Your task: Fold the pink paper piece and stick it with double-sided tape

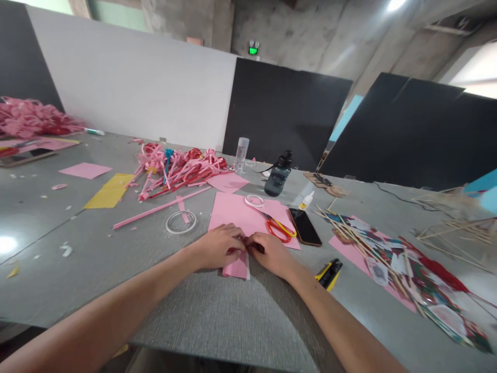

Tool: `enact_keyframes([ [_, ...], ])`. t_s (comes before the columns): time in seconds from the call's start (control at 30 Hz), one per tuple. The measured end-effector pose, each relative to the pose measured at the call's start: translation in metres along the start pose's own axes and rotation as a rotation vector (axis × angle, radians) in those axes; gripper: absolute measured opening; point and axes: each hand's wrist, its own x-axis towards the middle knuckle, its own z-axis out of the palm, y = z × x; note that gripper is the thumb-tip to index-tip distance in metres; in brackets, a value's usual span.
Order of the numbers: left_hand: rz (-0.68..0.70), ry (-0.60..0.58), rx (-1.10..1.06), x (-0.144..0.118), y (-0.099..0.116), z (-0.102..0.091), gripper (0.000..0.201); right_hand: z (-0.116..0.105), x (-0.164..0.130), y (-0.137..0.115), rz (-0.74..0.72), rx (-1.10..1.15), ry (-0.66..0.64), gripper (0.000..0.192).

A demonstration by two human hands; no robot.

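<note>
A small folded piece of pink paper [236, 267] lies near the front of the table, with a pale strip along its right edge. My left hand [222, 245] rests over its upper part, fingers curled on it. On the right edge of the same paper, my right hand [267, 251] pinches with thumb and fingertips close to the left ones. Just beyond both hands spreads a larger pink sheet [229, 210]. Scissors [280, 228] with red and yellow handles and a white tape roll [254, 200] lie on that sheet. The exact grip is partly hidden by my fingers.
A clear tape roll [180, 221] lies left of my hands. To the right are a phone [305, 227], a box cutter [330, 274], a glue bottle [306, 200] and heaped sticks and scraps [392, 259]. Behind stand a dark bottle [278, 176] and pink paper strips [182, 168].
</note>
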Motion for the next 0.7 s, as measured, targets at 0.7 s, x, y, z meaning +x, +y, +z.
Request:
enact_keyframes([
  [0.7, -0.009, -0.019, 0.011, 0.0008, 0.003, -0.0031, 0.015, -0.0014, 0.0001, -0.0011, -0.02, -0.012, -0.002, 0.026],
])
